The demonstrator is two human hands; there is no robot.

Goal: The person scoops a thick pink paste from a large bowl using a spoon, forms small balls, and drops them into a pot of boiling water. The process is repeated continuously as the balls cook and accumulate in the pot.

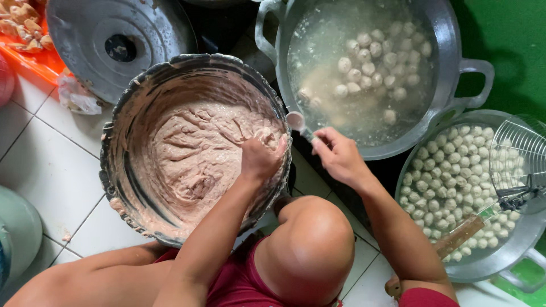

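White floor tiles (51,165) with dark grout fill the left of the frame; a green surface (512,51) shows at the upper right. At centre sits a large basin (114,148) of pinkish-brown paste (193,159). The left hand (260,158) is clenched in the paste at the basin's right edge, squeezing a lump. Just right of it, the right hand (340,154) pinches the handle of a small spoon (296,121), held over the rim of a pot (449,51) of cloudy water with pale meatballs (375,57). At lower right, a pan (512,256) holds more balls under a wire skimmer (515,165). A grey lid (114,45) lies upper left, beside an orange tray (28,62) cut off by the frame. The left fingertips are hidden in paste.
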